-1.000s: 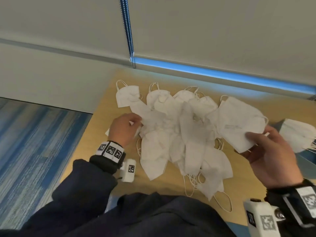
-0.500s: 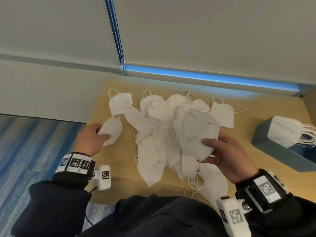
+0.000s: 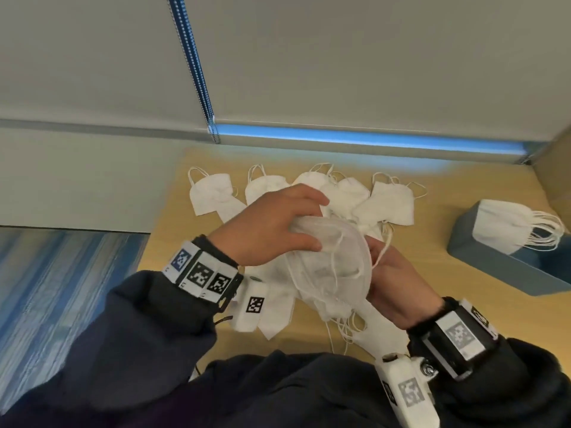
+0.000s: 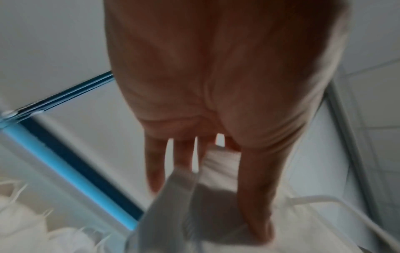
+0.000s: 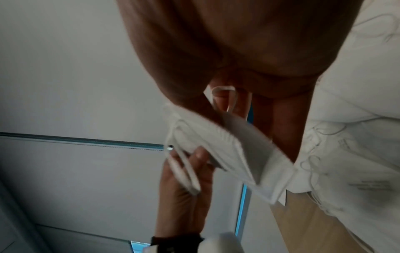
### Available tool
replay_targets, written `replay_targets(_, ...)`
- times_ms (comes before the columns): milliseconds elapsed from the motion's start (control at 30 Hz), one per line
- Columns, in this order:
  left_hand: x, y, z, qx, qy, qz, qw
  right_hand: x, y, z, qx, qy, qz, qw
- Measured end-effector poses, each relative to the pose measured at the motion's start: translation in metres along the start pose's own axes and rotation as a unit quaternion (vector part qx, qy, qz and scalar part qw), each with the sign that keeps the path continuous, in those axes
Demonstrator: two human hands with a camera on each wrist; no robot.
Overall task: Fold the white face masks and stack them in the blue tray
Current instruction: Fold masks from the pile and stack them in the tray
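An office, by the look of it: a light wooden desk (image 3: 432,251) pushed up against a window, where a pale roller blind (image 3: 370,57) hangs nearly to the sill with its beaded chain (image 3: 191,66) dangling. A strip of blue daylight (image 3: 355,139) glows beneath the blind, and blue striped carpet (image 3: 55,288) covers the floor beside the desk.

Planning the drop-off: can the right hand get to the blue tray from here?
Probably yes. The blue tray sits on the right hand's side, with bare table between them. But that hand and the left hand both hold the mask, not yet folded flat.
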State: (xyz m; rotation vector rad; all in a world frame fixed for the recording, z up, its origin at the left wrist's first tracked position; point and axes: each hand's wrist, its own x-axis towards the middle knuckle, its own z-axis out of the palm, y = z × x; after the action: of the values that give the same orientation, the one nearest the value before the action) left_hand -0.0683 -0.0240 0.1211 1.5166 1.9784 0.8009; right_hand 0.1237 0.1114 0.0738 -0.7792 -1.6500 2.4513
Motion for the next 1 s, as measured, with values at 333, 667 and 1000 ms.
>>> replay_targets(333,0.006,-0.026,0.041,-0.039,-0.055,-0.039,0.997,-0.02,-0.018,-0.038,0.209,0.101,0.052,0.971)
replay_targets(667,0.02,-0.024,0.051,0.003,-0.055,0.015,0.998,-0.001,0.004,-0.055,-0.352,0.062,-0.04,0.933)
replay_targets(1000,0.05,-0.029,0.087,0.071,-0.062,0.007,0.996,-0.009,-0.015,-0.091,0.03,0.124,-0.061,0.99)
